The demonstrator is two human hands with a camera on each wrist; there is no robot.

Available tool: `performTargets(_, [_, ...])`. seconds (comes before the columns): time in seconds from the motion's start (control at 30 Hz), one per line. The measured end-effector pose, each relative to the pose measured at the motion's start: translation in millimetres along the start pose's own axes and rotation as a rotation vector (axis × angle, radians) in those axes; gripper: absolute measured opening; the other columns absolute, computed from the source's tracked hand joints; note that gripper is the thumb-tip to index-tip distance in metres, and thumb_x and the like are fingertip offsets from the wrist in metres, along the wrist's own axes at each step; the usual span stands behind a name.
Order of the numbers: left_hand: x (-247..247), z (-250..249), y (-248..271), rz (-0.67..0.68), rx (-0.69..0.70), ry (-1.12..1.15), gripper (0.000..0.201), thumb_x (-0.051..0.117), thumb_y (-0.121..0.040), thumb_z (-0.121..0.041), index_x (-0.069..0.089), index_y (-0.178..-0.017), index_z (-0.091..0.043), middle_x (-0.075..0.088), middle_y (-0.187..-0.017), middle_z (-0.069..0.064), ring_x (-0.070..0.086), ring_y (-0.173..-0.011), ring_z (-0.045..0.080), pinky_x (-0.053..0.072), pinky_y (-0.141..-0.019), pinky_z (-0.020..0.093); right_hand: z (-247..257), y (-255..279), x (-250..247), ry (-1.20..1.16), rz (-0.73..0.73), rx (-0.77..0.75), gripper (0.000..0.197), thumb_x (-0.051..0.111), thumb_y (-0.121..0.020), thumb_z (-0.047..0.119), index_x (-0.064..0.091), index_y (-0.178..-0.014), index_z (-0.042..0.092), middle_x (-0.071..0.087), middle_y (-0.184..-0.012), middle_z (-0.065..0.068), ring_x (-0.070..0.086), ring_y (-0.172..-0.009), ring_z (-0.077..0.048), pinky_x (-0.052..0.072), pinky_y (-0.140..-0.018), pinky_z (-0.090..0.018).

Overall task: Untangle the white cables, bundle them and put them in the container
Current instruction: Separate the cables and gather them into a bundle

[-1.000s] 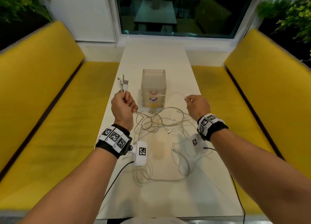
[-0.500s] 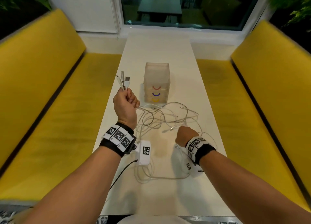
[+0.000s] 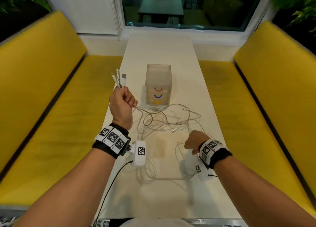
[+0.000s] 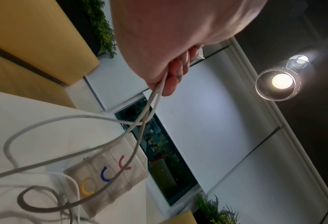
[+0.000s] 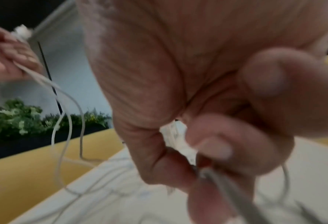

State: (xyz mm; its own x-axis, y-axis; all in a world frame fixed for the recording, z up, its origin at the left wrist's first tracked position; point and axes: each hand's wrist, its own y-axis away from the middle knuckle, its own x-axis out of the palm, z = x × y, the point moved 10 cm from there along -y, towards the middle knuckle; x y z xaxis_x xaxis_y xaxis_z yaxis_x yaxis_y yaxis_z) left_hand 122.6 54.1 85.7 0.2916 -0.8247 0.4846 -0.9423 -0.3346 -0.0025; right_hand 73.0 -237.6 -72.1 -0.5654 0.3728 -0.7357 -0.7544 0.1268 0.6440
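A tangle of white cables (image 3: pixel 164 122) sprawls over the middle of the white table (image 3: pixel 160 52). My left hand (image 3: pixel 122 102) is raised at the table's left edge and grips several cable ends, whose plugs (image 3: pixel 119 78) stick up above the fist. In the left wrist view the cables (image 4: pixel 155 94) run down out of the curled fingers. My right hand (image 3: pixel 193 141) is low over the table's right side, and its fingertips (image 5: pixel 213 148) pinch a white cable (image 5: pixel 176 133) there. The clear plastic container (image 3: pixel 158 84) with red, blue and yellow handles stands upright just beyond the tangle.
Yellow benches (image 3: pixel 42 90) run along both sides of the narrow table. A window (image 3: pixel 184 6) closes the far end, with plants (image 3: pixel 297 6) in the corners. Cable loops (image 3: pixel 150 173) lie near the table's front, between my forearms.
My right hand has dropped from beside the container down and toward me, to the table's right side, and now pinches a cable there. The left hand kept its grip and barely moved.
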Motion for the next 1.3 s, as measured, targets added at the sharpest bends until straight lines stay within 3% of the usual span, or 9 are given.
performTargets(0.1, [-5,-12,-6,0.0,0.018,0.022,0.012,0.042,-0.08,-0.017,0.038,-0.069,-0.017,0.028,-0.058,-0.002,0.023,-0.054,0.016,0.024,-0.051,0.032,2,12,-46,0.008,-0.173,-0.001,0.012,0.056,-0.087,0.009,0.058,-0.075,0.006,0.073,-0.073,-0.009,0.073,-0.068,-0.022,0.062,-0.07,-0.034])
performTargets(0.27, [-3,-16,-8,0.032,0.014,0.029,0.011,0.043,-0.081,-0.018,0.039,-0.07,-0.017,0.028,-0.058,-0.002,0.024,-0.054,0.015,0.025,-0.051,0.031,24,39,-107,-0.278,-0.357,-0.177,0.005,0.063,-0.086,0.005,0.066,-0.089,0.006,0.073,-0.092,-0.01,0.069,-0.083,-0.027,0.048,-0.062,-0.029])
performTargets(0.37, [1,-15,-5,0.059,0.01,0.011,0.012,0.043,-0.083,-0.018,0.039,-0.071,-0.017,0.029,-0.059,-0.002,0.024,-0.054,0.015,0.026,-0.051,0.031,46,74,-128,-0.665,-0.351,-0.384,0.013,0.062,-0.089,0.0,0.066,-0.094,0.011,0.075,-0.084,-0.009,0.066,-0.067,-0.021,0.046,-0.054,-0.028])
performTargets(0.57, [25,-3,9,0.17,-0.039,-0.075,0.027,0.035,-0.102,-0.01,0.042,-0.077,-0.016,0.037,-0.059,-0.002,0.035,-0.051,0.015,0.035,-0.051,0.03,91,116,-139,-1.081,-0.259,-0.696,0.008,0.066,-0.096,0.008,0.064,-0.1,0.002,0.075,-0.082,-0.014,0.068,-0.067,-0.028,0.054,-0.067,-0.039])
performTargets(0.63, [37,1,18,0.211,-0.046,-0.122,0.027,0.034,-0.106,-0.013,0.042,-0.08,-0.017,0.038,-0.059,-0.002,0.035,-0.049,0.015,0.036,-0.051,0.031,104,120,-132,-1.162,-0.204,-0.717,0.011,0.063,-0.099,0.015,0.059,-0.099,0.005,0.068,-0.075,-0.013,0.062,-0.058,-0.028,0.053,-0.058,-0.04])
performTargets(0.8, [59,11,40,0.266,-0.003,-0.281,0.027,0.036,-0.111,-0.021,0.052,-0.092,-0.012,0.038,-0.056,-0.006,0.032,-0.05,0.012,0.034,-0.047,0.028,130,124,-120,-1.213,-0.276,-0.712,0.009,0.065,-0.097,0.014,0.064,-0.091,0.007,0.053,-0.065,-0.004,0.039,-0.048,-0.015,0.032,-0.042,-0.021])
performTargets(0.97, [58,18,43,0.198,-0.087,-0.226,0.026,0.039,-0.109,-0.021,0.056,-0.091,-0.013,0.054,-0.061,-0.005,0.04,-0.056,0.016,0.034,-0.05,0.03,143,135,-121,-1.24,-0.324,-0.805,0.025,0.05,-0.097,-0.007,0.064,-0.109,0.009,0.07,-0.089,-0.013,0.055,-0.058,-0.017,0.042,-0.045,-0.02])
performTargets(1.1, [62,19,46,0.24,-0.117,-0.202,0.03,0.045,-0.107,-0.024,0.061,-0.083,-0.013,0.049,-0.057,-0.005,0.039,-0.053,0.014,0.033,-0.051,0.03,133,130,-121,-1.285,-0.397,-0.743,0.014,0.058,-0.095,-0.006,0.06,-0.105,0.004,0.072,-0.076,-0.009,0.062,-0.053,-0.018,0.044,-0.044,-0.018])
performTargets(1.3, [71,22,57,0.258,-0.051,-0.272,0.03,0.049,-0.107,-0.023,0.073,-0.088,-0.016,0.067,-0.071,0.001,0.058,-0.064,0.014,0.047,-0.055,0.027,125,128,-125,-1.266,-0.516,-0.673,0.006,0.065,-0.09,-0.003,0.07,-0.094,-0.004,0.064,-0.071,-0.009,0.06,-0.05,-0.009,0.045,-0.041,-0.02])
